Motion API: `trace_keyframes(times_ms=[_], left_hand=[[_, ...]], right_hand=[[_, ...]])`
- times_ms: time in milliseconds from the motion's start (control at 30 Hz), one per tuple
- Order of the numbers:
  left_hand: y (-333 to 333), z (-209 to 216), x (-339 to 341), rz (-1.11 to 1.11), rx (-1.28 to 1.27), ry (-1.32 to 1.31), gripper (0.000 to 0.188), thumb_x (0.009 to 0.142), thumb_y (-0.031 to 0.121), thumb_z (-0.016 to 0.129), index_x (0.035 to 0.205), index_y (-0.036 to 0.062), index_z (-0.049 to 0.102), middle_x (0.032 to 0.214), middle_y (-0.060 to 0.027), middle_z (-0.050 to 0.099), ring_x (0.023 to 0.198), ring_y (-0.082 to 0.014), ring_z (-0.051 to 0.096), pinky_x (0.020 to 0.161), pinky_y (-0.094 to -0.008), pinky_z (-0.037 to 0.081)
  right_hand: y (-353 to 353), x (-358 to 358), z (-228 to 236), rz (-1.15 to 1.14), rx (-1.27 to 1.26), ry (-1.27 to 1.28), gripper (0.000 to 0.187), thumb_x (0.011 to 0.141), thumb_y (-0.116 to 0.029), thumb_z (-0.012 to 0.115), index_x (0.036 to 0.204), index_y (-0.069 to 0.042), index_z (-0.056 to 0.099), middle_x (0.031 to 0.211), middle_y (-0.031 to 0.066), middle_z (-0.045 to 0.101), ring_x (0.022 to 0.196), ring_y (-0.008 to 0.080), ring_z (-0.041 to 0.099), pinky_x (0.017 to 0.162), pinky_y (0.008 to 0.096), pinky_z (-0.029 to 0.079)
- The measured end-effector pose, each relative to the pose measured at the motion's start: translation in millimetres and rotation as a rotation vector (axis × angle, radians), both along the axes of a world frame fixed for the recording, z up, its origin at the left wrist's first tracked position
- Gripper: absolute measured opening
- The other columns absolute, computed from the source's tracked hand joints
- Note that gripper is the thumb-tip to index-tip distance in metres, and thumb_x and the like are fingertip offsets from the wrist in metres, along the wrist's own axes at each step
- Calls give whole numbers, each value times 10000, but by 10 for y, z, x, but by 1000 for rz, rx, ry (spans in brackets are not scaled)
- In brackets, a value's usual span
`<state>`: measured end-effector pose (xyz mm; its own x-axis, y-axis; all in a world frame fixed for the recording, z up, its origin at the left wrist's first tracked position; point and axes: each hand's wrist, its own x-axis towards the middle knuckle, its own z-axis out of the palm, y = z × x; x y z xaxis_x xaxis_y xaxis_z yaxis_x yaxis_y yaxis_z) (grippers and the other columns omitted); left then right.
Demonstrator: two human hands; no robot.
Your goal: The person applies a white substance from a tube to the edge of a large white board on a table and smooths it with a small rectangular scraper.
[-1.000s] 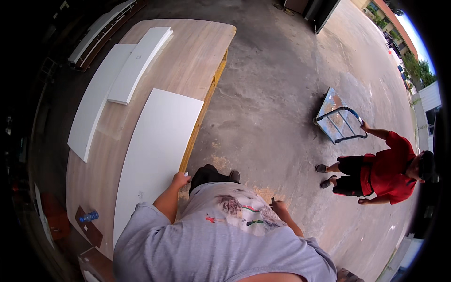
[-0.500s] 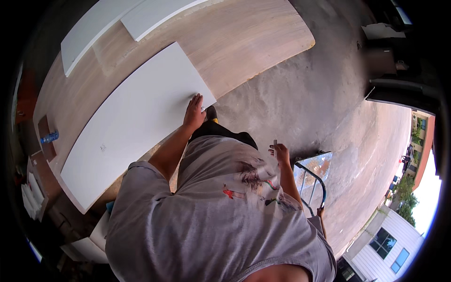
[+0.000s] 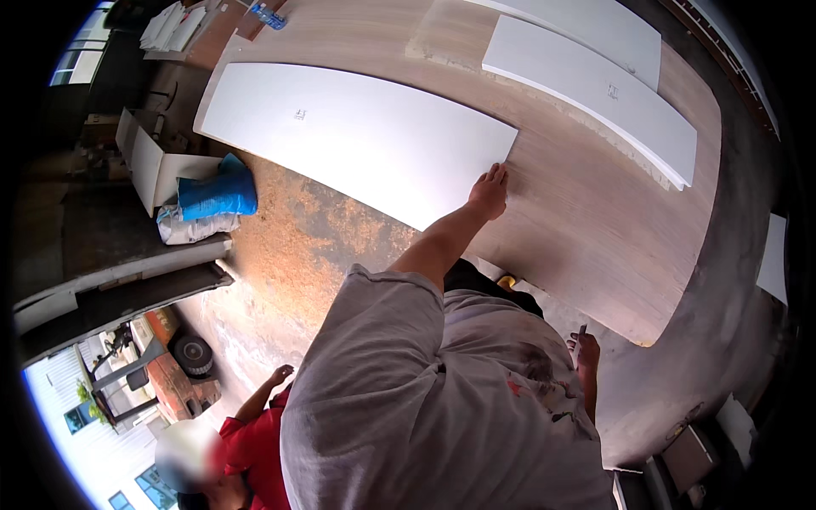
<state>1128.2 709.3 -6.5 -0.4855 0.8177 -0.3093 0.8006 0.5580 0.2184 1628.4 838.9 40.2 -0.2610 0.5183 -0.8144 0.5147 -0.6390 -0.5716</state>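
Note:
My left hand [image 3: 490,195] rests on the right end of a long white panel [image 3: 357,140]. Its fingers lie stretched out near the panel's end edge. The panel lies flat on a wood-coloured table [image 3: 586,221], and a small dark mark shows on its left part. Low at my right side, my right hand [image 3: 586,350] is closed round a small grey flat tool [image 3: 582,330] that sticks up past the fingers. Its exact kind is too small to make out.
More white panels [image 3: 595,93] lie across the table's far side. A plastic bottle [image 3: 269,16] stands at the far left. Blue and white sacks [image 3: 218,189] sit on the floor at left. A person in a red shirt [image 3: 259,446] is close behind my left; an orange forklift [image 3: 178,374] stands beyond.
My view has swung round to the left, bringing the person in red and the forklift into sight. The left hand has shifted along the panel's end. The right hand keeps hold of the small tool.

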Motion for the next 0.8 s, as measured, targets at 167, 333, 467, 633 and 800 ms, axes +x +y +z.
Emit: trace_keyframes(times_ms=[167, 333, 467, 633, 800], left_hand=[[-332, 70, 692, 7, -161, -13, 726, 857, 191, 558, 1478, -50, 271, 1593, -173, 189, 1490, -279, 140, 1187, -372, 211], [-1070, 142, 1492, 252, 82, -82, 773, 801, 223, 612, 1455, -56, 310, 1573, -197, 228, 1473, -305, 201, 1192, -392, 216], [-1267, 186, 1707, 336, 63, -86, 755, 808, 222, 592, 1452, -58, 314, 1574, -199, 222, 1475, -310, 191, 1196, -397, 206], [-924, 162, 1333, 288, 35, -54, 728, 820, 195, 557, 1455, -57, 306, 1582, -204, 192, 1478, -314, 178, 1199, -400, 198], [-205, 131, 548, 273, 152, -71, 772, 817, 203, 611, 1459, -66, 279, 1591, -207, 150, 1481, -317, 161, 1198, -397, 196]], right_hand=[[1294, -30, 301, 167, 135, 13, 257, 921, -231, 583, 1067, -19, 575, 977, 84, 676, 753, 167, 653, 637, 289, 502], [1876, -400, 249, 232, 136, 79, 237, 930, -218, 567, 1068, -26, 567, 975, 84, 676, 761, 164, 653, 637, 296, 497], [1868, -655, 99, 337, 87, 129, 221, 924, -206, 571, 1066, -36, 571, 987, 96, 684, 784, 185, 663, 658, 319, 508], [1627, -812, 126, 377, 83, 76, 224, 922, -251, 590, 1027, -53, 579, 970, 87, 684, 766, 177, 663, 644, 325, 502], [1478, -545, 268, 233, 63, 11, 163, 947, -153, 562, 1035, -15, 571, 976, 115, 690, 759, 184, 674, 639, 296, 510]])
